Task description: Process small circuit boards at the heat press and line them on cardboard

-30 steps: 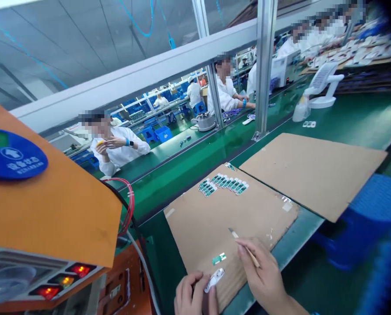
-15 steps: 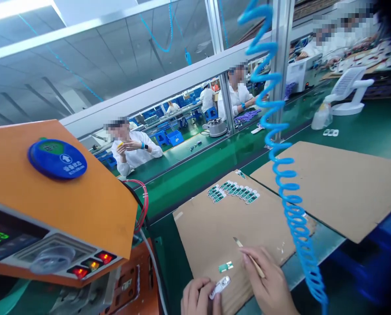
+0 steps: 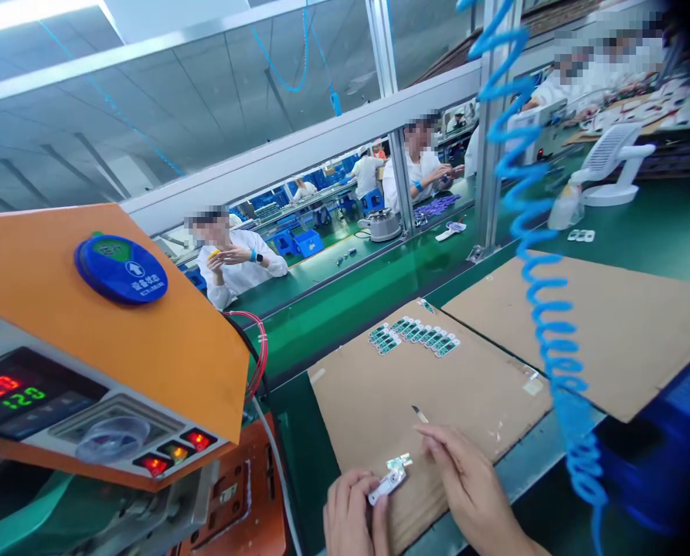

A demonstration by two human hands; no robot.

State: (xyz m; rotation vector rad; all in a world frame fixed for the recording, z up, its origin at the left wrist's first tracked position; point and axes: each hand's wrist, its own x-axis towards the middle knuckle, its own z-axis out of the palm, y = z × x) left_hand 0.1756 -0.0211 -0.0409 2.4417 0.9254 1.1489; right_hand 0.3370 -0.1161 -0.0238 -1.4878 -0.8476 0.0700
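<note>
The left hand (image 3: 350,516), bottom centre of the frame, had its grip pinched around a white plastic piece (image 3: 387,486). A small green board (image 3: 399,462) lay just above it on the cardboard (image 3: 350,394). Lower right of centre, the right hand (image 3: 470,483) gripped a slim bladed tool (image 3: 419,415), tip toward the upper left. Green-and-white pieces (image 3: 415,333) lay higher up.

Holding a white casing (image 3: 387,486) in the left grip (image 3: 353,511), pinching a slim tool (image 3: 419,415) in the right grip (image 3: 466,479), over cardboard (image 3: 373,417).
</note>
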